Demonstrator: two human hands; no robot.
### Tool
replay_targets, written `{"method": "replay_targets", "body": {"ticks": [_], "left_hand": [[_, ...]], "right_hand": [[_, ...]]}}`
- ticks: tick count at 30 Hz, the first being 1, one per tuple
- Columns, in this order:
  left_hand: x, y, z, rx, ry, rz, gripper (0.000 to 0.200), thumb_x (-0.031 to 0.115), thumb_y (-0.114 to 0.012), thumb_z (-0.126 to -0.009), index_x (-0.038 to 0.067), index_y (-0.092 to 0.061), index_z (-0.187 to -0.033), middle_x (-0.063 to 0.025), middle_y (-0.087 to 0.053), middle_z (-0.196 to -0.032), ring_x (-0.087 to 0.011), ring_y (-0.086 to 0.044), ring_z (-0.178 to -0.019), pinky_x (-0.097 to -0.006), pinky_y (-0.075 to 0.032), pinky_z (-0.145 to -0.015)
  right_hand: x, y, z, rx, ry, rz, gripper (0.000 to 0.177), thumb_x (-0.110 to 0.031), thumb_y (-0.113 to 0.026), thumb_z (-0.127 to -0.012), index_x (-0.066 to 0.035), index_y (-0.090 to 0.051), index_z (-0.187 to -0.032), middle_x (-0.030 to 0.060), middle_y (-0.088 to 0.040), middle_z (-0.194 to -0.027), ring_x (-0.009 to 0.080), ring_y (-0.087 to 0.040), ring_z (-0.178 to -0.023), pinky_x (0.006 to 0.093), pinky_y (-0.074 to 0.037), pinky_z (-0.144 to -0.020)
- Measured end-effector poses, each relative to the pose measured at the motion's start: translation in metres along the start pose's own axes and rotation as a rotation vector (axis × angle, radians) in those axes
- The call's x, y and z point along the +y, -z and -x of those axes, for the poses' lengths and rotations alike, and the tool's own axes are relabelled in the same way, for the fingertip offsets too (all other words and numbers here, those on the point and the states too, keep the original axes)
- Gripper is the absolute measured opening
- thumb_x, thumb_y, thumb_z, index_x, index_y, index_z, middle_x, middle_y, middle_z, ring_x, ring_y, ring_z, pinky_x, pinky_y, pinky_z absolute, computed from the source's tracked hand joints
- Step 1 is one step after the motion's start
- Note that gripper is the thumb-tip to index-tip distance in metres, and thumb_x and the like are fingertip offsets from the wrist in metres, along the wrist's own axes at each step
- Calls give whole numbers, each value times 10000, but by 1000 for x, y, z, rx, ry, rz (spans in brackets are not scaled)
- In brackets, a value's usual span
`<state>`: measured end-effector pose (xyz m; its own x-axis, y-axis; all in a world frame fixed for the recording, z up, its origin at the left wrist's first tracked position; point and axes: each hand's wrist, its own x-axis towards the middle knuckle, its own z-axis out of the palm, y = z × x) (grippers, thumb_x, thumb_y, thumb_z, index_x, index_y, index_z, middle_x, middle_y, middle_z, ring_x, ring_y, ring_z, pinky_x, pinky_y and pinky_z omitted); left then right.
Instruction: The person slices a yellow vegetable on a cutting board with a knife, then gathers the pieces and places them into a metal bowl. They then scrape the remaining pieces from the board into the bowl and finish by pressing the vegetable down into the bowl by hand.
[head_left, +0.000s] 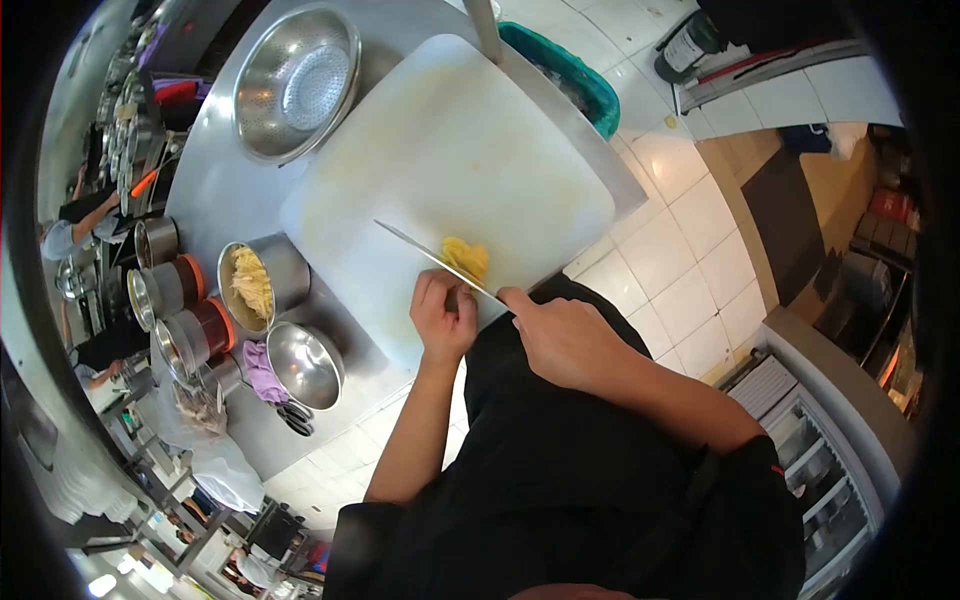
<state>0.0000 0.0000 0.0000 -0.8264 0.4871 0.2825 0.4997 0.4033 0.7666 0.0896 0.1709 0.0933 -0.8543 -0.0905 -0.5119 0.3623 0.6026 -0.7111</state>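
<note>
My right hand (565, 338) is wrapped round the handle of a kitchen knife (412, 243). Its long blade slants across the near part of a white cutting board (480, 120). Thin yellow slices (466, 258) lie heaped against the far side of the blade. On the near side, close to the blade, my left hand (442, 318) is closed with its fingers curled under. Whatever those fingers hold, if anything, is hidden from view.
A perforated steel colander (297, 85) stands at the board's upper left. Left of the board are a steel pot (251, 283) of yellow shreds, a steel bowl (305, 366), a purple cloth (263, 373) and black-handled scissors (294, 418). A green-lined bin (565, 72) stands beyond the table edge.
</note>
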Motion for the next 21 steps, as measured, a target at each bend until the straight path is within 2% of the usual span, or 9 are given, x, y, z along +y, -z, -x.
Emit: {"method": "replay_targets", "body": {"ticks": [9,11,12,14,15,17,18,19,21], "left_hand": [[-5,-2,1,78,75,133,70,1,-581,-792,16,-547,-851,-98,-549,-810,-216,-529,-683,-285,-445,-630],[-7,-2,2,235,378,463,101,35,-562,-850,25,-543,-949,-66,-564,-853,-186,-524,-722,-272,-439,-709],[-5,2,-5,249,354,464,101,35,-562,-850,25,-543,-949,-66,-564,-853,-186,-524,-722,-272,-439,-709],[-2,14,-18,322,575,836,228,146,-492,-923,8,-527,-1101,-106,-604,-985,-219,-567,-861,-321,-443,-847],[8,19,-26,334,554,835,228,146,-492,-923,8,-527,-1101,-106,-604,-985,-219,-567,-861,-321,-443,-847],[34,32,-42,197,665,1438,387,264,-420,-950,-17,-499,-1205,-193,-594,-1134,-288,-570,-1025,-398,-418,-958],[38,37,-45,75,604,1527,459,315,-376,-961,-35,-478,-1240,-237,-568,-1204,-339,-541,-1118,-449,-394,-1007],[40,39,-47,80,583,1526,459,315,-376,-961,-35,-478,-1240,-237,-568,-1204,-339,-541,-1118,-449,-394,-1007],[44,39,-51,-121,523,1817,461,306,-420,-932,-42,-491,-1225,-261,-533,-1211,-336,-507,-1146,-448,-376,-1014]], "right_hand": [[-1,31,14,154,75,76,335,-136,-501,-905,-58,-471,-1229,218,-610,-681,406,-600,-641,513,-458,-607],[-3,34,19,201,100,126,344,-127,-512,-892,-78,-493,-1232,209,-614,-695,400,-602,-657,502,-464,-612],[-4,35,21,217,118,137,344,-127,-512,-892,-78,-493,-1232,209,-614,-695,400,-602,-657,502,-464,-612],[-7,38,25,247,203,158,361,-116,-518,-877,-100,-512,-1238,199,-616,-709,390,-602,-655,488,-467,-609],[-9,40,28,256,222,167,361,-116,-518,-877,-100,-512,-1238,199,-616,-709,390,-602,-655,488,-467,-609],[-13,45,34,277,325,70,371,-114,-522,-867,-113,-527,-1238,186,-617,-714,382,-600,-652,473,-467,-613],[-12,45,35,283,344,79,371,-114,-522,-867,-113,-527,-1238,186,-617,-714,382,-600,-652,473,-467,-613],[-10,43,35,260,340,27,381,-121,-534,-857,-114,-526,-1238,179,-621,-712,378,-605,-656,477,-473,-617],[-7,45,36,243,346,-14,392,-128,-545,-847,-116,-524,-1238,172,-625,-710,374,-611,-661,480,-479,-620]]}}
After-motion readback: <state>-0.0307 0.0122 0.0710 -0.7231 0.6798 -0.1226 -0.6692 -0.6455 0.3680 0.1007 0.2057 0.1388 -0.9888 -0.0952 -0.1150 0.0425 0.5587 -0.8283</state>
